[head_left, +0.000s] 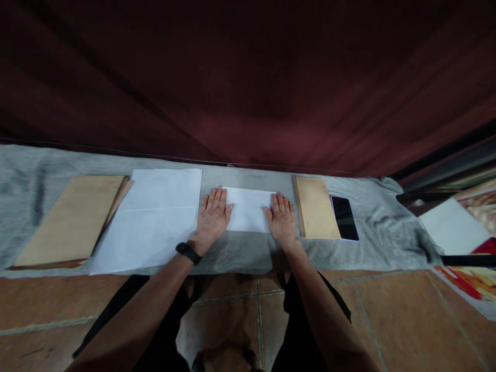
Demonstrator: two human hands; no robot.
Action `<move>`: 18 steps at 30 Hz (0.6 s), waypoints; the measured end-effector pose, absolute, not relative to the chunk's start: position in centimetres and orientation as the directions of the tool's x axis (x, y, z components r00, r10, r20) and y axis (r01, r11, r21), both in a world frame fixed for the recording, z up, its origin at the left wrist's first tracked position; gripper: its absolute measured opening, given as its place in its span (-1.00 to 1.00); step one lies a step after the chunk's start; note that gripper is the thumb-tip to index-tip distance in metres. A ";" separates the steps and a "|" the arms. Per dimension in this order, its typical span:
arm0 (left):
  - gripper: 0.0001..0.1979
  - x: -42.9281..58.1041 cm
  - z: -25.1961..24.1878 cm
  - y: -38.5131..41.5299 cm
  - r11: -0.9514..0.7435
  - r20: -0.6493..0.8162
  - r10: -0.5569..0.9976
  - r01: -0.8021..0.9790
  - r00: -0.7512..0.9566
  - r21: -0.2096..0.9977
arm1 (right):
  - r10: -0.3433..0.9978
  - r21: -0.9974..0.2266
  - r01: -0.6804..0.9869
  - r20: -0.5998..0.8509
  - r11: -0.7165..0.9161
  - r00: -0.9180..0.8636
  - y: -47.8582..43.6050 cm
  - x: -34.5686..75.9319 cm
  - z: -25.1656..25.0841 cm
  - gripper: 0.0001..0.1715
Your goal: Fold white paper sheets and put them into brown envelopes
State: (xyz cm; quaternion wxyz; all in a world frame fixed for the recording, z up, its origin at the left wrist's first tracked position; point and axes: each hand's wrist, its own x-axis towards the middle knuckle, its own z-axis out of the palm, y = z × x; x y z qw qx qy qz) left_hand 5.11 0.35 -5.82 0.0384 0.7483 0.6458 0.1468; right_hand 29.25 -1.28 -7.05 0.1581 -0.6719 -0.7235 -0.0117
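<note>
A folded white sheet of paper (248,209) lies flat on the grey cloth in front of me. My left hand (212,213) rests flat at its left edge, fingers stretched forward and thumb on the paper. At the right edge, my right hand (282,218) lies palm down in the same way, its thumb also on the paper. Neither hand grips anything. Left of my left hand are large white sheets (155,222) with a crease across them. A stack of smaller brown envelopes (318,207) sits just right of my right hand.
Larger brown envelopes (72,219) are stacked at the far left, partly against the white sheets. A phone (344,218) lies beside the small envelopes. Grey cloth (240,253) covers the narrow table. A dark red curtain (248,93) hangs behind; printed sheets (470,284) are at the right.
</note>
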 end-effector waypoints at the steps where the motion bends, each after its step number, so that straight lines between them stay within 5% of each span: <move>1: -0.34 4.9 -5.9 0.3 -0.163 0.175 0.977 0.955 0.121 0.250 | 0.967 -0.197 0.976 0.249 0.096 -0.045 -1.3 29.4 -7.1 -0.29; 11: -0.33 5.1 -3.7 -0.4 -0.091 0.134 0.989 0.966 0.059 0.243 | 0.976 -0.310 0.951 0.211 0.012 0.056 -1.7 29.8 -5.3 -0.32; 18: -0.36 5.5 -2.1 -0.6 -0.077 0.076 0.995 0.974 0.063 0.211 | 0.972 -0.375 0.903 0.018 -0.210 0.233 -1.8 29.5 -3.5 -0.44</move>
